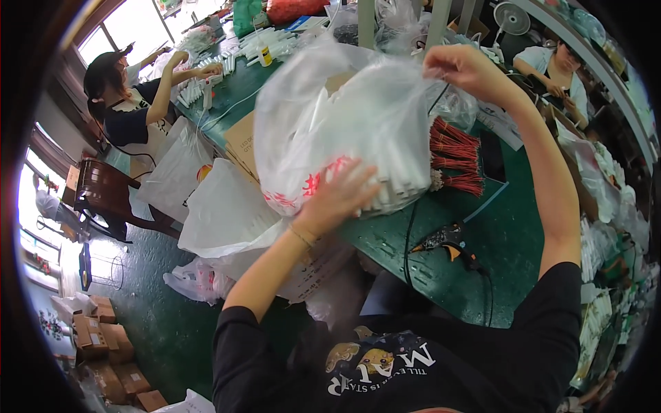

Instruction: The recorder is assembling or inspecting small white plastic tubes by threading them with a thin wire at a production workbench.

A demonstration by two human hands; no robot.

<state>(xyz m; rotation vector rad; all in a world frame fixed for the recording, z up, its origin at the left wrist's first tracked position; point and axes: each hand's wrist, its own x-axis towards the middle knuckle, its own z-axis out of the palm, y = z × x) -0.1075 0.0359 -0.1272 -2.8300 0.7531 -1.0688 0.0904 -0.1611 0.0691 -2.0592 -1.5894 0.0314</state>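
In the upper middle of the frame, a translucent white plastic bag with red print bulges over the edge of the green table, with white tubes showing through its lower right part. The person's 2 hands are on it: the left hand, blurred, lies with its fingers spread against the lower front, while the right hand pinches the film at the upper right. Just right of the bag lie bundles of red wires; below them, right of centre, rests a black glue gun with an orange trigger. Brown cardboard shows left of the bag. At the upper left 1 co-worker reaches over the table; another person is at the upper right, near a fan.
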